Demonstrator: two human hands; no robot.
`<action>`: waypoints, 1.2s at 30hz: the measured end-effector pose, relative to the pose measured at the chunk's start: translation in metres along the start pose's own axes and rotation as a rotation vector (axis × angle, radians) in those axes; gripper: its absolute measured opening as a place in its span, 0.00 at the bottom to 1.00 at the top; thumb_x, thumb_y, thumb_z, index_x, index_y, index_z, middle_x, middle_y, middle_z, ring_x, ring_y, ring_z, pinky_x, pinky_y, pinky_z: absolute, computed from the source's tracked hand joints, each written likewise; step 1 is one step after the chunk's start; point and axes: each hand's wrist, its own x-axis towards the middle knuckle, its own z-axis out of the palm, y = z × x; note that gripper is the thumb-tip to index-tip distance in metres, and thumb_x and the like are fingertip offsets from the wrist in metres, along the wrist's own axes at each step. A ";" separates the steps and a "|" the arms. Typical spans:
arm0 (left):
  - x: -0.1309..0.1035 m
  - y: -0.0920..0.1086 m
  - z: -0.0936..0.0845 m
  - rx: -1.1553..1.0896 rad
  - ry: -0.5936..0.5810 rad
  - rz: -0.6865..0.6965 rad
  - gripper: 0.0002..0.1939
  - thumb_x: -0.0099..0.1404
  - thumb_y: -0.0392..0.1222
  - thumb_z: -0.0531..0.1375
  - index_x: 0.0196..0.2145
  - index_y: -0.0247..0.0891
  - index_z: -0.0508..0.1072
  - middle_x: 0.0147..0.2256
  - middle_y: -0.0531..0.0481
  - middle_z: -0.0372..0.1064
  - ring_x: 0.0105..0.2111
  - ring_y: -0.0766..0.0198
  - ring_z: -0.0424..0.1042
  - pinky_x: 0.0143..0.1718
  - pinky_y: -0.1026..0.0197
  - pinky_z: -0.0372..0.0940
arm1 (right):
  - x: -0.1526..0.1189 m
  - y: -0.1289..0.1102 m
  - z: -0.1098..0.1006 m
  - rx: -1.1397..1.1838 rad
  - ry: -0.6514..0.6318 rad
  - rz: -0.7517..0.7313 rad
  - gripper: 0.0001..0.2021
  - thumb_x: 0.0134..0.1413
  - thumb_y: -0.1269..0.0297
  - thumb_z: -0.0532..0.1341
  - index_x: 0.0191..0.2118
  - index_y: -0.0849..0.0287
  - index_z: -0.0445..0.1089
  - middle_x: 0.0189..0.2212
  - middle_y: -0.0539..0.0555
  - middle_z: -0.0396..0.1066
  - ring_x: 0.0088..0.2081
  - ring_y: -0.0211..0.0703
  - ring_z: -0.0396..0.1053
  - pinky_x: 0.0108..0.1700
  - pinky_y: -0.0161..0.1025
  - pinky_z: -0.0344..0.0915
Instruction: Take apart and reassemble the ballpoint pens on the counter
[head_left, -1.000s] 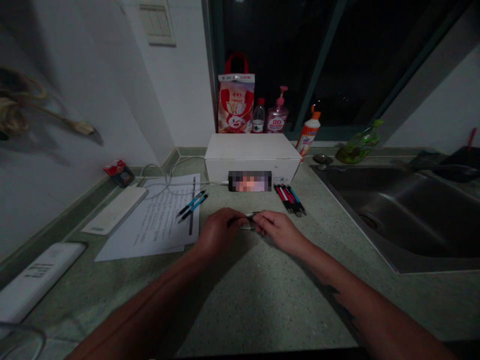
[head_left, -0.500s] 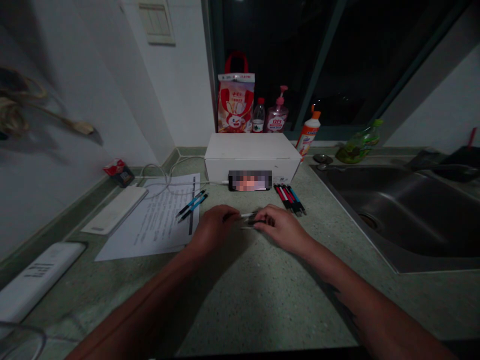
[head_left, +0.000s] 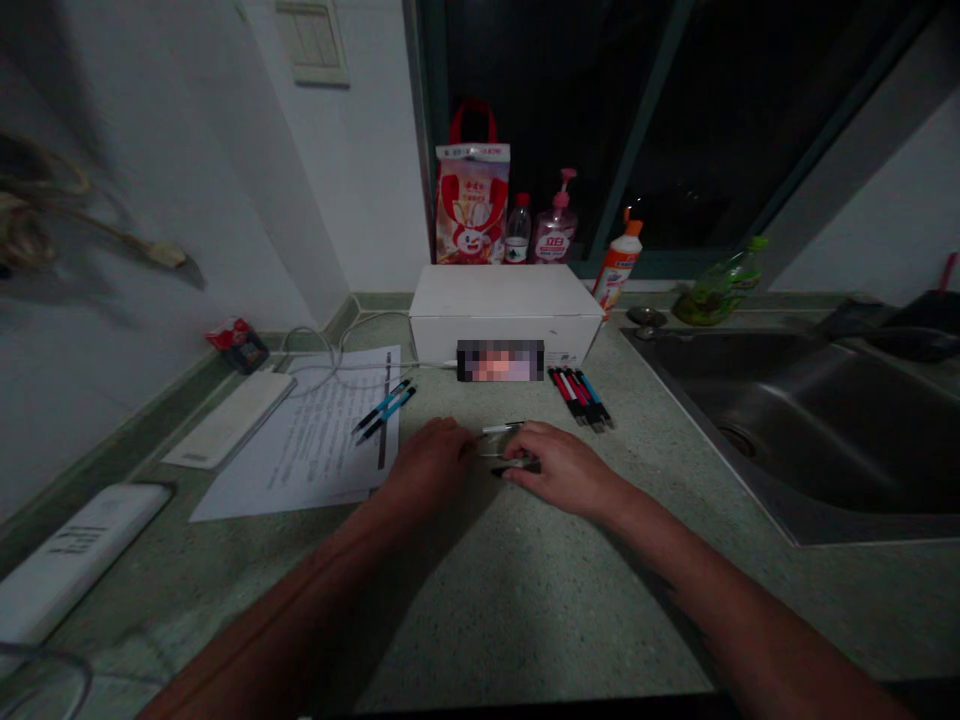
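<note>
My left hand [head_left: 433, 462] is closed at the middle of the counter; what its fingertips hold, if anything, is too small to tell. My right hand [head_left: 556, 466] pinches a dark, slim pen-like piece [head_left: 517, 466] between thumb and fingers. A white pen-like piece [head_left: 498, 429] lies between the hands, its right end by the right fingers. Two blue and black pens [head_left: 385, 412] rest on the printed paper [head_left: 315, 430] left of the hands. Several red, black and blue pens [head_left: 579, 397] lie side by side behind my right hand.
A phone [head_left: 500, 361] leans on a white box [head_left: 504, 293], with a cable running left. Bottles and a red bag [head_left: 472, 205] stand behind. The sink [head_left: 810, 430] is at right; a white power strip [head_left: 82, 550] and white flat box [head_left: 231, 418] are at left.
My right fingers have moved slightly toward me with the dark piece, which now sits lower and apart from the white piece. My left hand has shifted slightly left and down.
</note>
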 end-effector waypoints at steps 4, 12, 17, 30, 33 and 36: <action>0.000 -0.001 0.001 -0.014 0.020 -0.016 0.13 0.68 0.36 0.55 0.41 0.40 0.81 0.41 0.39 0.75 0.45 0.48 0.72 0.46 0.51 0.64 | -0.001 0.000 -0.003 -0.013 -0.036 0.006 0.08 0.54 0.69 0.72 0.39 0.57 0.74 0.37 0.52 0.72 0.40 0.44 0.70 0.41 0.39 0.63; 0.001 0.004 -0.001 -0.142 0.095 -0.065 0.09 0.66 0.36 0.58 0.38 0.40 0.80 0.38 0.42 0.77 0.39 0.51 0.74 0.42 0.53 0.64 | -0.001 -0.002 -0.003 -0.074 -0.060 0.029 0.05 0.56 0.71 0.69 0.37 0.57 0.74 0.37 0.53 0.72 0.41 0.46 0.70 0.41 0.40 0.61; 0.001 0.012 0.001 -0.420 0.086 -0.100 0.07 0.66 0.38 0.60 0.38 0.39 0.79 0.34 0.46 0.79 0.33 0.58 0.74 0.37 0.57 0.64 | 0.000 -0.004 -0.005 -0.077 0.028 0.027 0.04 0.57 0.71 0.66 0.37 0.57 0.72 0.35 0.53 0.72 0.38 0.44 0.69 0.40 0.40 0.61; 0.005 0.019 -0.002 -0.811 0.080 -0.212 0.03 0.60 0.36 0.63 0.33 0.39 0.77 0.34 0.48 0.81 0.36 0.58 0.78 0.41 0.57 0.70 | 0.000 0.001 -0.005 0.061 0.227 -0.069 0.05 0.61 0.72 0.64 0.41 0.56 0.70 0.39 0.54 0.74 0.42 0.45 0.71 0.42 0.41 0.64; 0.004 0.020 -0.002 -0.823 0.092 -0.231 0.03 0.61 0.37 0.64 0.34 0.40 0.78 0.34 0.48 0.81 0.36 0.58 0.78 0.42 0.56 0.71 | 0.000 0.000 -0.005 0.109 0.237 -0.058 0.03 0.63 0.70 0.63 0.41 0.56 0.71 0.39 0.54 0.75 0.41 0.45 0.72 0.42 0.41 0.65; 0.003 0.022 -0.002 -0.810 0.107 -0.228 0.03 0.61 0.38 0.64 0.34 0.40 0.78 0.34 0.48 0.81 0.36 0.58 0.78 0.42 0.57 0.71 | 0.000 -0.002 -0.003 0.176 0.238 -0.010 0.05 0.67 0.68 0.59 0.43 0.55 0.73 0.38 0.54 0.77 0.41 0.45 0.74 0.42 0.42 0.66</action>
